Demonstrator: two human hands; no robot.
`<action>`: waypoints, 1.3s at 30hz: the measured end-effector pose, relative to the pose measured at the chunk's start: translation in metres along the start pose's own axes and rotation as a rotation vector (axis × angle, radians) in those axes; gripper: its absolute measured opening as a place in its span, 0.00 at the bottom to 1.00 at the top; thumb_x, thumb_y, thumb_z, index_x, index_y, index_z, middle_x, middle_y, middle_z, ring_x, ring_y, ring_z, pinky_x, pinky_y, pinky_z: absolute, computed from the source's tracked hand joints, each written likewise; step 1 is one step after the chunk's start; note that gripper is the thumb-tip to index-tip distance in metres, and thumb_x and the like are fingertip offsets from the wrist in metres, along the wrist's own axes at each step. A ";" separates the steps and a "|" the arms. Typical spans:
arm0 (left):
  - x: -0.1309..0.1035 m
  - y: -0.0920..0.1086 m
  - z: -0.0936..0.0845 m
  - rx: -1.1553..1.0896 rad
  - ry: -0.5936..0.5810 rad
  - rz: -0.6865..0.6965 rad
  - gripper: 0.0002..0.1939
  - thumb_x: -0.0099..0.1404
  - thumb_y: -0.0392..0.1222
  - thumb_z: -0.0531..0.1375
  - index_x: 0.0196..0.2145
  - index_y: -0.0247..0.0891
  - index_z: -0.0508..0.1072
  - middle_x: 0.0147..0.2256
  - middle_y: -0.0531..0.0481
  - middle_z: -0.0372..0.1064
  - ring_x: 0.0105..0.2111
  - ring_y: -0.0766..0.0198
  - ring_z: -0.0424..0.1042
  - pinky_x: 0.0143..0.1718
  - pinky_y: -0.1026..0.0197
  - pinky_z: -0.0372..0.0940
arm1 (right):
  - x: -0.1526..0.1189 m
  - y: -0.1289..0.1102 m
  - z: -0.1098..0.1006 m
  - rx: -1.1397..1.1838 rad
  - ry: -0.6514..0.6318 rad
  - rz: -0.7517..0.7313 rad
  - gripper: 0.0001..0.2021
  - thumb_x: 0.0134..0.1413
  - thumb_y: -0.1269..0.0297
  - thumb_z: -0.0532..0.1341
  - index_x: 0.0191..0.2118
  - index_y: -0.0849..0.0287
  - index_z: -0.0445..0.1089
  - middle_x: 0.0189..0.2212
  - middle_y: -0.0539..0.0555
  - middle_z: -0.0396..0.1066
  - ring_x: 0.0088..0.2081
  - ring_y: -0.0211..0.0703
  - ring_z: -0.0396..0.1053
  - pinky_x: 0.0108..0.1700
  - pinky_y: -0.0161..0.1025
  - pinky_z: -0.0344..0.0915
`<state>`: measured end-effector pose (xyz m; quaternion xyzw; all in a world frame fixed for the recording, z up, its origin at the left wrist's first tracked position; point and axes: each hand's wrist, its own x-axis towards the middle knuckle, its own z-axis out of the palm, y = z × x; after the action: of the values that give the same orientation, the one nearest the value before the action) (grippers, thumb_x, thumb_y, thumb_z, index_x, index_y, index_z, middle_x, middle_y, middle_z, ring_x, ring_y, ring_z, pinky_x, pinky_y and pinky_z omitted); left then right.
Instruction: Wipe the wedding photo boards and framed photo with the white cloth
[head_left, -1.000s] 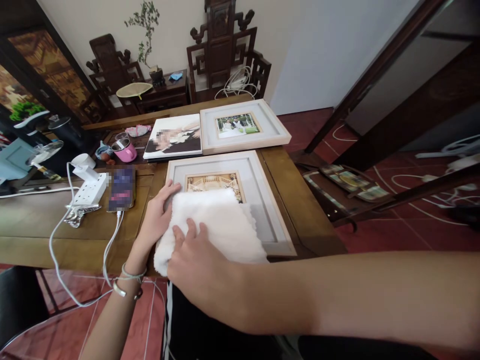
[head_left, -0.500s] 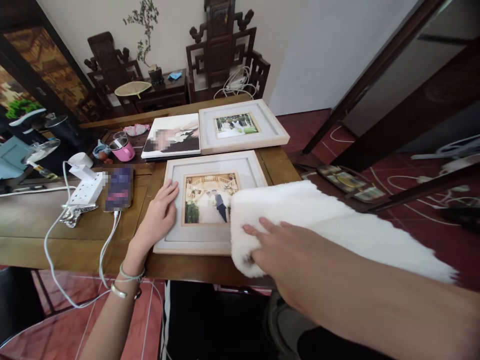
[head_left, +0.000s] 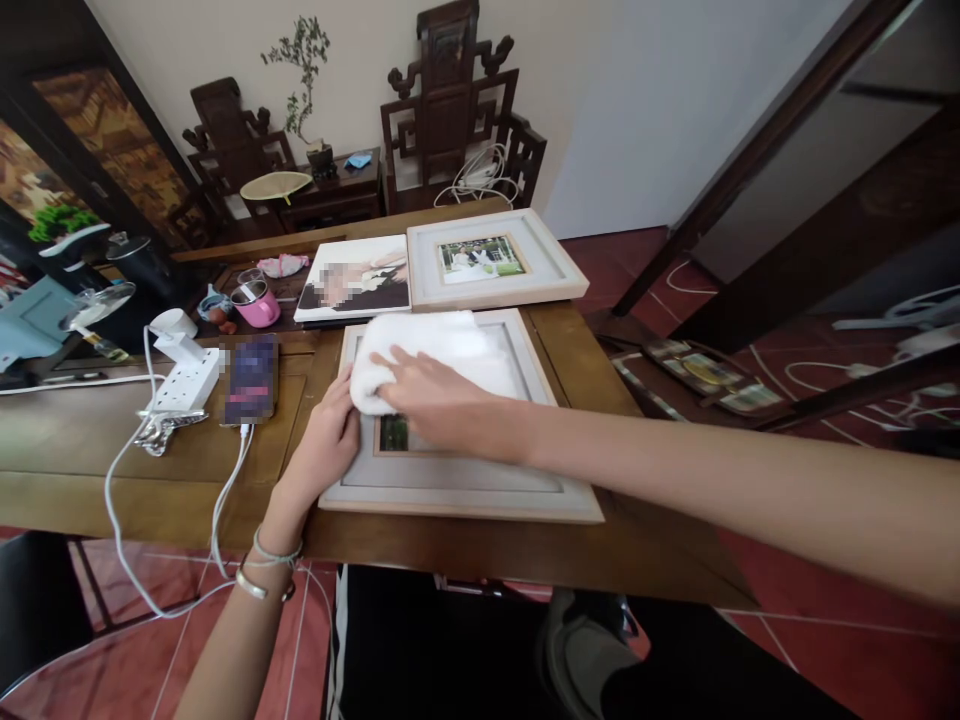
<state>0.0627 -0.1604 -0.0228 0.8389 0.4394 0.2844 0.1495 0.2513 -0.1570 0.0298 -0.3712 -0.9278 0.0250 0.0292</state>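
A pale wooden picture frame lies flat near the table's front edge. My right hand grips a fluffy white cloth, which rests on the upper left part of this frame and covers most of its photo. Just left of the cloth, my left hand lies against the frame's left edge, holding nothing, its fingers stretched along the border. Behind are a second framed photo and, beside it, a flat photo panel.
On the wooden table at the left are a phone, a white power strip with cables and a pink mug. Carved chairs and a potted plant stand behind.
My right hand has moved left with the white cloth, from the frame's right side onto its upper left. My left hand has stayed at the left edge. The view has shifted slightly.
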 end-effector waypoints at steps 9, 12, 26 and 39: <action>-0.001 0.001 0.000 0.031 0.011 -0.046 0.20 0.63 0.30 0.48 0.48 0.36 0.74 0.51 0.41 0.70 0.53 0.52 0.68 0.56 0.47 0.62 | 0.047 0.015 -0.004 0.020 0.026 -0.084 0.15 0.51 0.82 0.52 0.40 0.65 0.71 0.43 0.64 0.70 0.44 0.52 0.68 0.40 0.43 0.62; 0.000 0.002 -0.002 0.006 -0.012 -0.023 0.24 0.62 0.28 0.47 0.53 0.37 0.71 0.56 0.44 0.66 0.60 0.54 0.60 0.62 0.48 0.55 | 0.054 0.024 0.004 -0.039 0.056 -0.055 0.16 0.53 0.82 0.50 0.41 0.63 0.71 0.49 0.63 0.68 0.51 0.54 0.63 0.44 0.45 0.60; -0.002 -0.002 0.000 -0.012 -0.009 -0.019 0.23 0.64 0.29 0.47 0.55 0.33 0.69 0.58 0.41 0.64 0.64 0.56 0.52 0.64 0.44 0.51 | -0.023 0.063 -0.029 -0.175 -0.305 0.254 0.16 0.48 0.83 0.55 0.40 0.65 0.74 0.37 0.64 0.72 0.37 0.50 0.70 0.32 0.40 0.57; -0.003 -0.006 -0.001 0.000 -0.025 0.013 0.23 0.62 0.27 0.48 0.52 0.34 0.71 0.57 0.42 0.65 0.65 0.54 0.51 0.64 0.42 0.51 | 0.025 0.043 -0.008 -0.197 -0.110 -0.060 0.15 0.48 0.83 0.55 0.39 0.64 0.73 0.48 0.64 0.69 0.52 0.56 0.64 0.38 0.42 0.61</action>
<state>0.0565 -0.1593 -0.0263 0.8451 0.4321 0.2749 0.1534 0.2634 -0.1089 0.0357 -0.3423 -0.9367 -0.0467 -0.0577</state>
